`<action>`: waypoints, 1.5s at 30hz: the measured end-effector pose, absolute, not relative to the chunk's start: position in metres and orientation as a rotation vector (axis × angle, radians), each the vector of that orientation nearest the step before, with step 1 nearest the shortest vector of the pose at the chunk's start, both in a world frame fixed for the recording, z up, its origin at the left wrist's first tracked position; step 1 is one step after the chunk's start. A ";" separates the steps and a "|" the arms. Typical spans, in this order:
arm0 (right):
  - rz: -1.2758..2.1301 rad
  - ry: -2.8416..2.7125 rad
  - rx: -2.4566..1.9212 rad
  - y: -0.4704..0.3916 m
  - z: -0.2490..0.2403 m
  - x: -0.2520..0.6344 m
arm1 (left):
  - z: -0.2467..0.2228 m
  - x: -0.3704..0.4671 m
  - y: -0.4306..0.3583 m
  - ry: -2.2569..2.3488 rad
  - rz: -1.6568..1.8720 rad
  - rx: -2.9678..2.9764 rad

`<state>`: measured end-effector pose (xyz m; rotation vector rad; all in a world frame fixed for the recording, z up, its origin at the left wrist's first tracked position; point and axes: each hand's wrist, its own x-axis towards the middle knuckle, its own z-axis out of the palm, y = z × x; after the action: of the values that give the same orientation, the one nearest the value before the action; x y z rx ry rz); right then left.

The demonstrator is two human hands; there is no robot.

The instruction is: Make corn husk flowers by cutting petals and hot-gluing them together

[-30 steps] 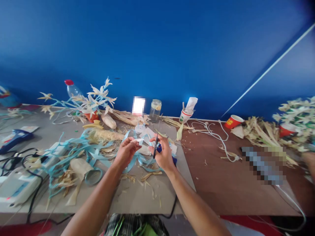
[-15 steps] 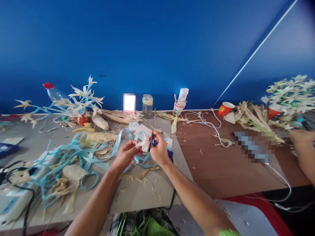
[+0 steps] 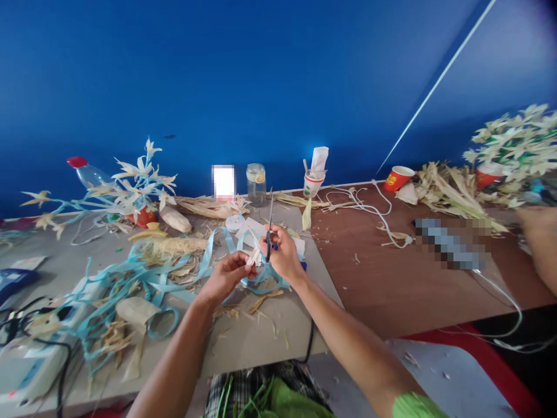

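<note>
My left hand (image 3: 232, 274) pinches a small pale piece of corn husk (image 3: 253, 255) between thumb and fingertips. Close beside it, my right hand (image 3: 284, 252) is closed around a pair of scissors (image 3: 270, 223), whose dark blades point up and away from me. Whether the blades are parted is too small to tell. Beneath and around both hands lie light blue ribbon (image 3: 209, 251) and white paper pieces (image 3: 249, 227). Scraps of dry husk (image 3: 263, 302) are scattered on the grey table nearer to me.
Husk flowers on blue stems (image 3: 141, 174) stand at left, near a clear bottle (image 3: 89, 174). A glass jar (image 3: 256, 184) and a paper cup (image 3: 314, 184) are by the blue wall. At right are white cables (image 3: 369, 216), a red cup (image 3: 399, 178) and another person's arm (image 3: 539, 244).
My hands have drawn slightly apart, and the scissors now stand more upright beside the husk piece. The whole view has shifted and tilted a little.
</note>
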<state>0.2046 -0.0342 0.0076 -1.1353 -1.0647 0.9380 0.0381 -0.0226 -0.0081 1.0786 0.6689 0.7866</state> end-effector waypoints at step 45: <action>0.276 -1.827 -2.243 -0.036 0.029 0.237 | -0.006 0.038 -0.012 1.038 1.007 1.005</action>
<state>0.2372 -0.0363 0.0289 -2.2429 -1.8270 0.2757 0.0381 -0.0115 -0.0058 1.0055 1.0381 1.0065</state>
